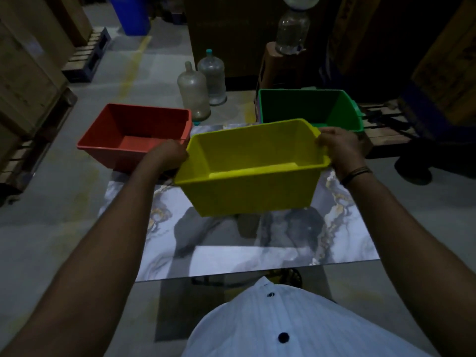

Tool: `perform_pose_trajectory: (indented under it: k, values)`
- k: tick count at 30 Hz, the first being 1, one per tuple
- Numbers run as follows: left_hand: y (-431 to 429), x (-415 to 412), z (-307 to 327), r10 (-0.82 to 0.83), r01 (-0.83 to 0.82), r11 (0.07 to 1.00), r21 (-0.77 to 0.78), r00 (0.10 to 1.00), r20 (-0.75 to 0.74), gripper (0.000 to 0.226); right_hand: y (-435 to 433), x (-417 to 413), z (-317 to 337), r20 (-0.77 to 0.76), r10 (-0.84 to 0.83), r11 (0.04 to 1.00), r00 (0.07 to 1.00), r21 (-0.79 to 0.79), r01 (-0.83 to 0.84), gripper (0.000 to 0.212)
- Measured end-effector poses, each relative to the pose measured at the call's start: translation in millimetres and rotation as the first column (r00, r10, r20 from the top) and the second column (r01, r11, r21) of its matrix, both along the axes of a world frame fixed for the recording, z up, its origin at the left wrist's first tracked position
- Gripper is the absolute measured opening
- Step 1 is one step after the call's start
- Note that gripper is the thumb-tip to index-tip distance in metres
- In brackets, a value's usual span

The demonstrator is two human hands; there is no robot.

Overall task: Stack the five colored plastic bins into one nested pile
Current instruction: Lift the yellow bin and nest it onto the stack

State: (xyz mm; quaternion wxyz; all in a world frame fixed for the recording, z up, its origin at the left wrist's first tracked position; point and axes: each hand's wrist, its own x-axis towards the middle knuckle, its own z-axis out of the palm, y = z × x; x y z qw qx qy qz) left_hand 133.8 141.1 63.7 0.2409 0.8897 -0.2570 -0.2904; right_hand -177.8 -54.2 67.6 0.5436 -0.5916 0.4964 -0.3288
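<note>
A yellow bin (247,189) hangs in the air above the marble-patterned table (231,256), held by both hands. My left hand (168,153) grips its left rim and my right hand (340,148) grips its right rim. The bin is empty and tilts slightly toward me. A red bin (134,135) stands at the table's far left, empty. A green bin (309,108) stands at the far right, partly behind the yellow one. No other bins are in view.
Two large empty water jugs (195,90) stand on the floor beyond the table. Another bottle (292,32) sits on a brown stand behind the green bin. Wooden pallets and cartons (28,81) line the left; dark boxes stand at right.
</note>
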Motion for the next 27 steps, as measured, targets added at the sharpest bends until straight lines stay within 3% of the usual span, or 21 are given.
perform_pose_trajectory:
  k: [2,5,7,9,11,14,18,19,22,24,27]
  values:
    - [4,-5,-15,-0.118,0.105,0.985,0.135,0.988,0.095,0.028,29,7,5,-0.067,0.048,0.972,0.997,-0.226,-0.063,0.051]
    - [5,-6,-44,-0.047,0.035,0.979,0.199,0.997,0.058,0.008,70,14,6,-0.105,0.171,0.857,0.980,-0.475,-0.200,0.048]
    - [1,-3,-67,-0.015,0.017,0.980,0.196,1.000,-0.010,0.022,88,17,8,-0.112,0.220,0.790,0.969,-0.562,-0.244,0.049]
    - [-5,7,-85,-0.100,0.113,0.947,0.300,0.993,-0.060,0.022,100,20,12,-0.120,0.248,0.754,0.961,-0.599,-0.269,0.050]
    - [-10,6,-89,0.045,-0.002,0.970,0.242,0.984,-0.173,0.028,101,20,12,-0.113,0.246,0.752,0.963,-0.604,-0.263,0.050]
    - [-12,0,-73,0.003,0.019,0.975,0.222,0.995,-0.097,0.040,82,14,13,-0.067,0.157,0.826,0.985,-0.538,-0.169,0.048]
    - [-21,-16,-31,-0.057,0.083,0.983,0.164,0.986,-0.158,0.010,38,-3,21,0.056,0.028,0.918,0.998,-0.396,-0.004,0.039]
    - [-27,-17,-24,-0.079,0.104,0.984,0.145,0.983,-0.163,0.016,26,-8,25,0.089,0.004,0.931,0.996,-0.364,0.029,0.036]
    - [-44,-26,6,-0.146,0.149,0.987,0.067,0.988,-0.048,0.042,-6,-21,39,0.152,0.013,0.958,0.988,-0.286,0.032,0.028]
    - [-55,-34,32,-0.193,0.190,0.981,0.043,0.976,0.099,0.040,-24,-25,49,0.169,0.002,0.962,0.986,-0.269,0.045,0.028]
    - [-77,-23,49,-0.089,0.109,0.986,-0.123,0.983,0.158,0.038,-54,-30,64,0.224,-0.053,0.962,0.973,-0.251,0.110,0.036]
